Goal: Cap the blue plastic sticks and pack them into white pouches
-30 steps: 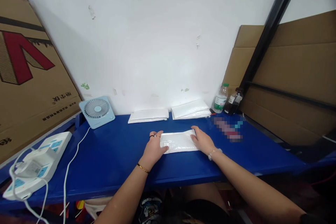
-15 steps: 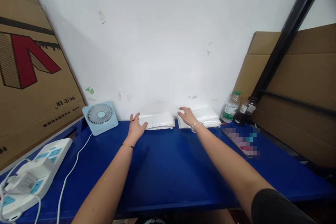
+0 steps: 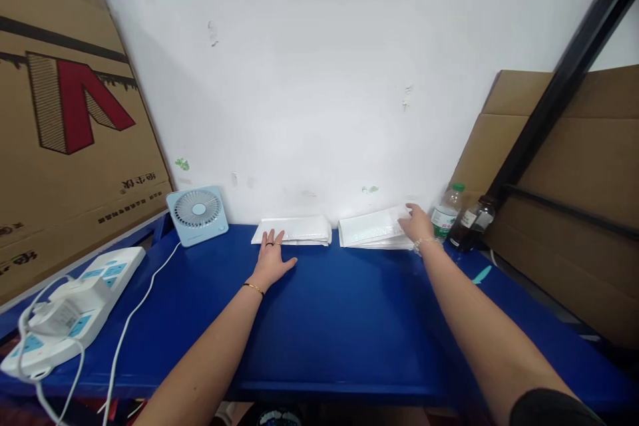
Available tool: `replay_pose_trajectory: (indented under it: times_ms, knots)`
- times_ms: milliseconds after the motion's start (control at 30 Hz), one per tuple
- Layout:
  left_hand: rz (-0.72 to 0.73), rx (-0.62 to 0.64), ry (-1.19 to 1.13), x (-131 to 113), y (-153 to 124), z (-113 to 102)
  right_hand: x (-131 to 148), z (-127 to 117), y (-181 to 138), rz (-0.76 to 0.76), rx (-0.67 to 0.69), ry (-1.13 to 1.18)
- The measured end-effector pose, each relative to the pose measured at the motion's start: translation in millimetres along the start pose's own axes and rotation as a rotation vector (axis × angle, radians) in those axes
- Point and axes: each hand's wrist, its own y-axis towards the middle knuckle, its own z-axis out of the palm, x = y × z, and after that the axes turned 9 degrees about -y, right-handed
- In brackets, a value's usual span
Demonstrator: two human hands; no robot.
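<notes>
Bottle [image 3: 474, 223] of dark liquid [image 3: 460, 238] stands near the right hand [image 3: 418, 225] touching white packets [image 3: 372, 227].

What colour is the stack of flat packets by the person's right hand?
White; the stack of flat packets shows best in the head view.

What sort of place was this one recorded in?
Probably a makeshift indoor work corner, perhaps in a storeroom: a blue table set against a scuffed white wall, large printed cardboard on the left, and a power strip with plugs in it.
</notes>
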Motion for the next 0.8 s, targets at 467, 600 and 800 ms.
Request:
replay_pose_trajectory:
  times_ms: [467, 600, 800]
  knots:
    - [0.360, 0.311, -0.290, -146.1, -62.0, 20.1, 39.6, -77.6, -134.6, -0.339, 0.287, 1.141]
    - [0.321, 0.403, 0.026, -133.2, -54.3, 1.7, 15.4, -37.3, -133.4, -0.168, 0.347, 1.097]
    - [0.358, 0.484, 0.610, -131.6, -27.0, -31.9, -9.4, 19.6, -133.8, -0.027, 0.433, 0.932]
